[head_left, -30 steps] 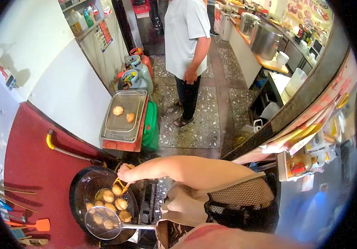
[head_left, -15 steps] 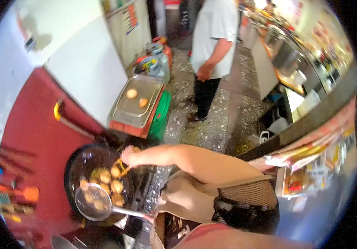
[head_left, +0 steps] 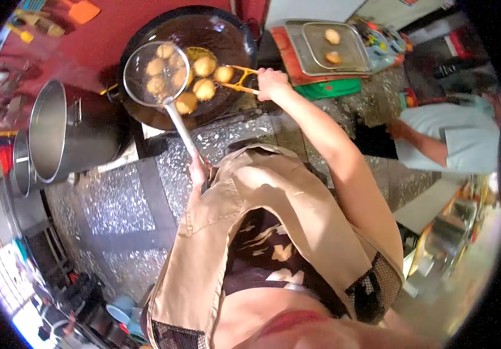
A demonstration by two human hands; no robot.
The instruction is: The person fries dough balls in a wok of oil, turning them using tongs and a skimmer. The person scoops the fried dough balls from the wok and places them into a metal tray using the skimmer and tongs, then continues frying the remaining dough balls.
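My left hand [head_left: 197, 171] is wrapped round the long metal handle of a round wire skimmer [head_left: 127, 75]. The skimmer head is over the left part of a dark wok [head_left: 227, 35] of oil, and several golden balls show in or through its mesh. In my right hand [head_left: 272, 84] is a pair of yellow-orange tongs [head_left: 242, 78], their tips around or against one fried ball [head_left: 223, 74] at the wok's right side. Other fried balls [head_left: 204, 66] lie between the skimmer and the tongs.
Right of the wok, a metal tray [head_left: 311, 55] bears two fried pieces. A tall steel pot [head_left: 58, 134] stands to the left. Spatulas [head_left: 82, 10] hang on the red wall. Another person in a light shirt [head_left: 454, 136] stands at the right.
The camera view has swung round, so the wok now appears higher and the tall pot is more in view. Both hands keep hold of the skimmer and tongs.
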